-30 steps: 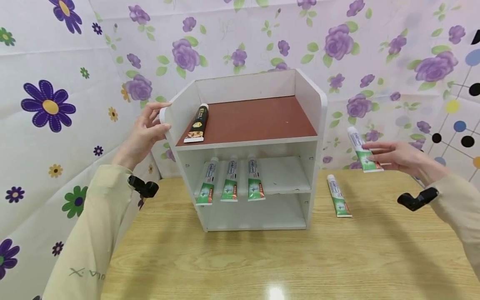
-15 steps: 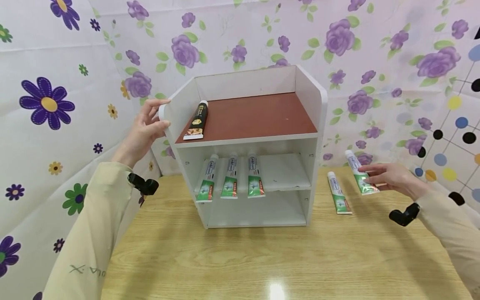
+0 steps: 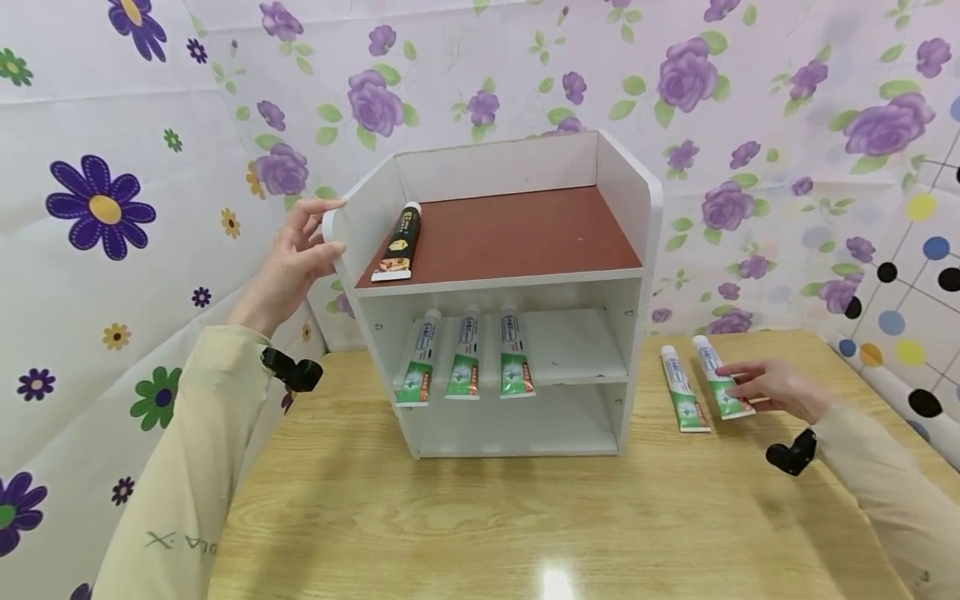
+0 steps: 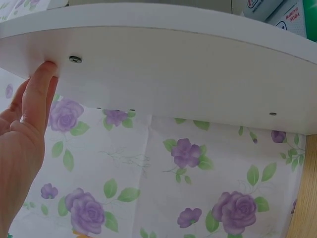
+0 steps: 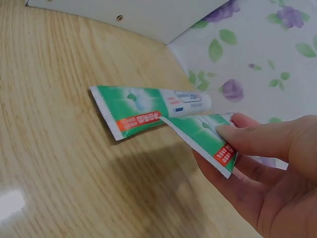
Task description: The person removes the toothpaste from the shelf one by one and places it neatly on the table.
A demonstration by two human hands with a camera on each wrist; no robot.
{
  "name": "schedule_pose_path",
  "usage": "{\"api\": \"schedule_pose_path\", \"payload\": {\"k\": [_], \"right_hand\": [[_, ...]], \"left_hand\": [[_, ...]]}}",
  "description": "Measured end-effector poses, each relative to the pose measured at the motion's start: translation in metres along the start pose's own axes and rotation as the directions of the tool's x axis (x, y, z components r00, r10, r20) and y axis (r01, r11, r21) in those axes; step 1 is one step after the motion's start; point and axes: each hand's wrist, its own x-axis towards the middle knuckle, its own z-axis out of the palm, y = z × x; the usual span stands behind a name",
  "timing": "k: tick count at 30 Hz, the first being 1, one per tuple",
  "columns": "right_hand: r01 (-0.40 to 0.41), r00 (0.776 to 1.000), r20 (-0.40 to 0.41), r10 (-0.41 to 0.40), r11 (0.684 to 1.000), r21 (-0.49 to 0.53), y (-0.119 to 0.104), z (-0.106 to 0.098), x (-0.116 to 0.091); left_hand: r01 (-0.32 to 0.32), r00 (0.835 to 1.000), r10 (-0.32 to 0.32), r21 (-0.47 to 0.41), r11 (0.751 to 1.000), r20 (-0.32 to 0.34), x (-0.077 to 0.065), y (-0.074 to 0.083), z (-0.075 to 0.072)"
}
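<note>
My right hand (image 3: 783, 387) pinches a green-and-white toothpaste tube (image 5: 205, 134) by its lower half, thumb on top. The tube is tilted just above the table, close to another matching toothpaste tube (image 3: 683, 390) lying there. My left hand (image 3: 288, 262) grips the upper front corner of the left side panel of a small white shelf (image 3: 497, 286); in the left wrist view its fingers touch that panel. Three similar toothpaste tubes (image 3: 417, 367), (image 3: 465, 358), (image 3: 514, 354) lie on the middle shelf, ends jutting out. A black toothpaste tube (image 3: 401, 242) lies on the brown top.
The shelf stands on a wooden table (image 3: 450, 533). Behind it hangs a flowered cloth (image 3: 480, 67), with another flowered cloth (image 3: 67, 333) along the left. Below the middle shelf is a lower compartment (image 3: 517, 425). A polka-dot cloth (image 3: 930, 333) borders the right.
My right hand has lowered its toothpaste tube from the air toward the table, to the right of the lying tube. My left hand stays on the shelf's side panel.
</note>
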Motion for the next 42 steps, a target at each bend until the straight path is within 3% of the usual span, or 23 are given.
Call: {"api": "schedule_pose_path", "payload": {"k": [14, 24, 42], "right_hand": [[-0.029, 0.999, -0.020, 0.030, 0.999, 0.018, 0.018, 0.009, 0.011], [-0.037, 0.998, -0.058, 0.036, 0.999, -0.024, 0.023, 0.018, 0.016], [0.083, 0.995, -0.046, -0.089, 0.988, -0.129, 0.020, 0.022, 0.014]], "left_hand": [[-0.005, 1.000, 0.005, 0.002, 1.000, -0.005, 0.000, -0.002, 0.000], [-0.003, 1.000, 0.003, 0.007, 1.000, -0.009, 0.001, -0.002, 0.000], [-0.004, 1.000, 0.004, 0.023, 1.000, -0.006, 0.000, -0.001, -0.001]]}}
